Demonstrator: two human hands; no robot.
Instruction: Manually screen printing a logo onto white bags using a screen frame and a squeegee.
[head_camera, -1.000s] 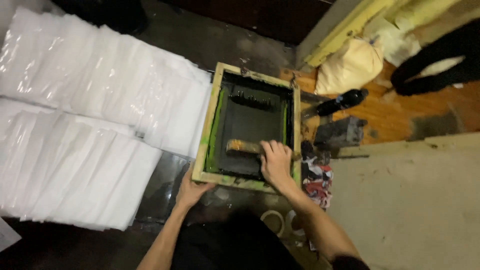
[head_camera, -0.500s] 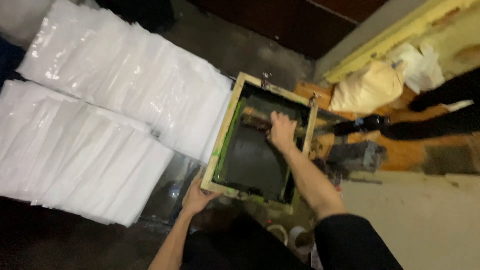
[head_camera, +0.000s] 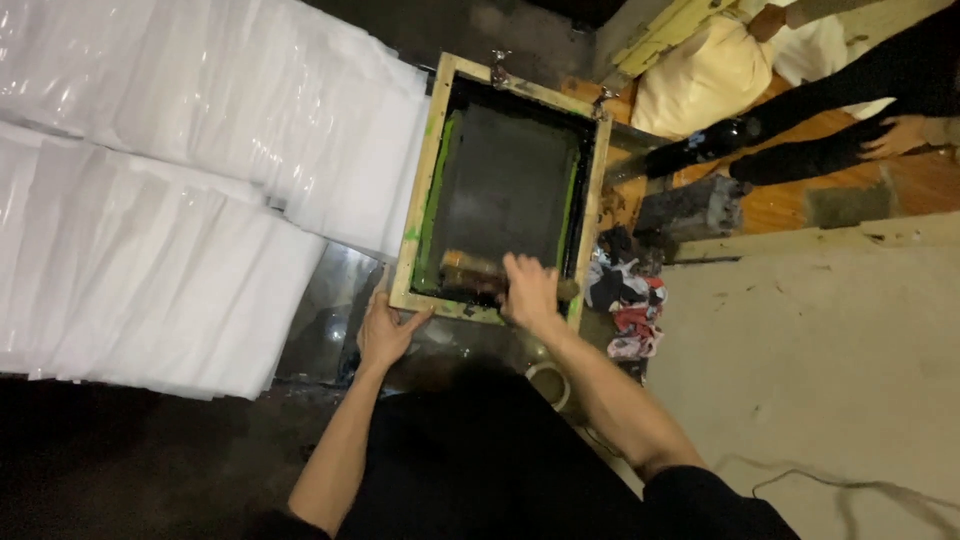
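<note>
Frame: wooden screen frame (head_camera: 424, 180) with dark mesh, lying flat just right of the white sheets (head_camera: 190, 170).
Squeegee: wooden squeegee (head_camera: 470, 270) lies across the near end of the mesh.
Right hand: your right hand (head_camera: 530, 292) has its fingers curled around the squeegee.
Left hand: your left hand (head_camera: 383, 330) grips the frame's near corner, thumb on top.
Beside: crumpled rag (head_camera: 625, 300) lies right of the frame.
</note>
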